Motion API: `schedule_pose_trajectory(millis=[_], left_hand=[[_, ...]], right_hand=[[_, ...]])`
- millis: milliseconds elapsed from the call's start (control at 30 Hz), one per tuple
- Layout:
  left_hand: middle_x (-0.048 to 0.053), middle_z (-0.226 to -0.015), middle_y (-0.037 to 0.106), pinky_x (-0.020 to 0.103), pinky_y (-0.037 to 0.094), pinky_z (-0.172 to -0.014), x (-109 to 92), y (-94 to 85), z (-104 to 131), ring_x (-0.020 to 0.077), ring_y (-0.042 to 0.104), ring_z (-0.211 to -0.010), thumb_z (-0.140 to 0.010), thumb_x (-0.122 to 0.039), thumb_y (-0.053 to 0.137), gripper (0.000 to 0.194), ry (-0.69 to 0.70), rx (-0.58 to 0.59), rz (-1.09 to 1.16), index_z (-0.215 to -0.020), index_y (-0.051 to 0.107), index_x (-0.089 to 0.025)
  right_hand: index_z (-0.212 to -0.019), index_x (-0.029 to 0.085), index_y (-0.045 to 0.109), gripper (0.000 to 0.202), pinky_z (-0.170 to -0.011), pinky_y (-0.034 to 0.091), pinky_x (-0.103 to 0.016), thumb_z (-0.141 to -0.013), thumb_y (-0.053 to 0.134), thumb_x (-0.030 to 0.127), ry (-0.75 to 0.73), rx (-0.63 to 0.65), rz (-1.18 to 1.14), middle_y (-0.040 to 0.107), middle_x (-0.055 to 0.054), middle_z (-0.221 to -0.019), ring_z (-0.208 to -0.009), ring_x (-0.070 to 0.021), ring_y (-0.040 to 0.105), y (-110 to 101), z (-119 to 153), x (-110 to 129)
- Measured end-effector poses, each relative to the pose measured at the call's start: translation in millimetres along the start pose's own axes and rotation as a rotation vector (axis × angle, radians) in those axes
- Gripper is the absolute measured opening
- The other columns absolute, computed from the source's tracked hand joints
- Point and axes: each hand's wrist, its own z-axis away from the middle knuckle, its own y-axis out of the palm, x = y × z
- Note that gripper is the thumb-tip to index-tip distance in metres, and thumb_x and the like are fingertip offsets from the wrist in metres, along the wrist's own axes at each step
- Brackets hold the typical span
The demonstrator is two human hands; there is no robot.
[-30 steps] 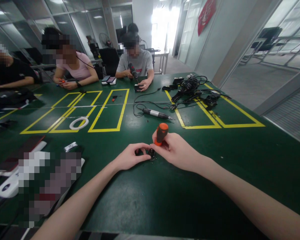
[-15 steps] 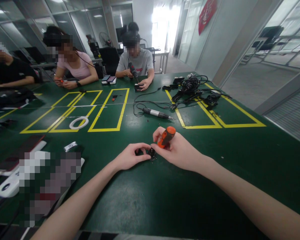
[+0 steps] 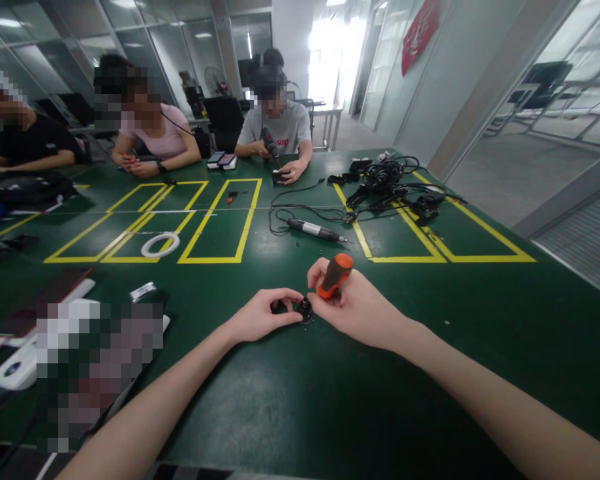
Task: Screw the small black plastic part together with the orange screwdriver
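Note:
My right hand (image 3: 353, 308) is closed around a screwdriver (image 3: 338, 272) with an orange and dark grey handle, which leans upward. Its tip is hidden by my fingers. Just left of it, a small round black part (image 3: 305, 311) with a raised centre stands on the green table (image 3: 260, 407). The fingertips of my left hand (image 3: 265, 313) curve round and grip the left side of this part. Tiny specks, too small to name, lie by its base.
Beyond my hands lies a corded electric screwdriver (image 3: 314, 230). A heap of black cables (image 3: 385, 177) sits at the back right, a white ring (image 3: 160, 245) at the left. Phone-like devices (image 3: 75, 327) cover the near left. Across the table, a person (image 3: 277, 127) holds a power tool.
The screwdriver handle stands slightly more upright and my right hand sits a touch further from the black part, whose raised centre shows more. My left hand stays on it. The view shifted slightly.

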Motion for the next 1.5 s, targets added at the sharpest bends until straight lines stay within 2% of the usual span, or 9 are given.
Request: schedule_pose_trajectory(millis=[167,300,467,633,733,933,1167,1367,1500], left_hand=[[0.0,-0.089,0.072,0.027,0.041,-0.075,-0.7,-1.5,0.8,0.0143,0.056,-0.078,-0.087,-0.041,0.075,0.038,0.002,-0.001,-0.04,-0.117,0.077,-0.017],[0.001,-0.09,0.072,0.027,0.041,-0.076,0.1,-1.5,0.9,0.0148,0.057,-0.079,-0.086,-0.042,0.076,0.043,-0.011,-0.002,-0.031,-0.122,0.077,-0.017],[0.002,-0.089,0.071,0.027,0.041,-0.075,1.4,-0.5,1.0,0.0151,0.057,-0.079,-0.085,-0.043,0.076,0.045,-0.018,-0.003,-0.012,-0.12,0.077,-0.016],[0.002,-0.088,0.072,0.027,0.04,-0.075,2.7,-0.5,0.6,0.0149,0.057,-0.079,-0.086,-0.044,0.075,0.044,-0.016,-0.002,-0.022,-0.119,0.077,-0.015],[0.002,-0.09,0.073,0.027,0.041,-0.075,2.8,-0.9,0.3,0.015,0.057,-0.08,-0.086,-0.043,0.075,0.044,-0.001,-0.001,-0.029,-0.121,0.076,-0.016],[0.002,-0.089,0.072,0.027,0.041,-0.074,1.2,-0.9,0.8,0.0151,0.057,-0.08,-0.087,-0.042,0.075,0.043,-0.005,-0.002,-0.026,-0.12,0.077,-0.016],[0.001,-0.087,0.071,0.027,0.039,-0.075,0.9,-1.0,1.2,0.0139,0.055,-0.077,-0.086,-0.042,0.075,0.044,-0.006,0.0,-0.02,-0.121,0.076,-0.016],[0.001,-0.089,0.071,0.027,0.041,-0.076,1.6,-1.0,1.2,0.015,0.059,-0.081,-0.086,-0.04,0.076,0.043,-0.015,-0.002,-0.003,-0.121,0.076,-0.016],[0.001,-0.089,0.071,0.027,0.041,-0.075,1.7,-0.2,0.7,0.0144,0.058,-0.079,-0.086,-0.04,0.076,0.041,0.001,0.005,0.002,-0.12,0.076,-0.016]], right_hand=[[-0.087,0.022,0.054,0.01,-0.06,0.038,-0.024,-0.093,0.062,0.022,0.032,-0.022,0.019,0.048,0.008,-0.061,-0.056,-0.0131,0.048,1.4,0.3,0.5],[-0.088,0.021,0.056,0.007,-0.06,0.038,-0.024,-0.091,0.06,0.016,0.05,-0.011,-0.033,0.049,0.008,-0.061,-0.055,-0.0129,0.048,1.0,0.0,0.2],[-0.089,0.02,0.058,0.016,-0.061,0.037,-0.024,-0.081,0.062,0.006,0.029,-0.024,-0.017,0.057,0.005,-0.069,-0.06,-0.0132,0.052,0.7,-1.9,0.6],[-0.085,0.02,0.057,0.01,-0.062,0.036,-0.026,-0.088,0.065,0.015,0.039,-0.075,0.095,0.054,0.005,-0.067,-0.059,-0.0138,0.049,3.3,-1.7,0.8],[-0.088,0.02,0.056,0.008,-0.062,0.037,-0.025,-0.09,0.062,0.015,0.024,-0.066,0.065,0.051,0.006,-0.064,-0.058,-0.0134,0.047,3.2,-0.7,0.4],[-0.093,0.021,0.057,0.01,-0.06,0.04,-0.024,-0.088,0.062,0.014,0.027,-0.039,-0.036,0.053,0.006,-0.065,-0.059,-0.0136,0.052,0.7,-0.7,0.2],[-0.088,0.021,0.058,0.009,-0.058,0.037,-0.024,-0.09,0.065,0.017,0.075,-0.066,0.049,0.047,0.008,-0.059,-0.054,-0.0127,0.048,3.7,-0.5,-1.6],[-0.092,0.019,0.063,0.011,-0.06,0.04,-0.024,-0.086,0.064,0.009,0.03,-0.039,0.024,0.059,0.004,-0.069,-0.059,-0.0134,0.054,-0.2,-1.1,1.5],[-0.089,0.02,0.061,0.01,-0.063,0.041,-0.025,-0.086,0.062,0.01,-0.007,-0.062,0.042,0.057,0.004,-0.067,-0.061,-0.014,0.055,2.4,-0.9,-2.5]])
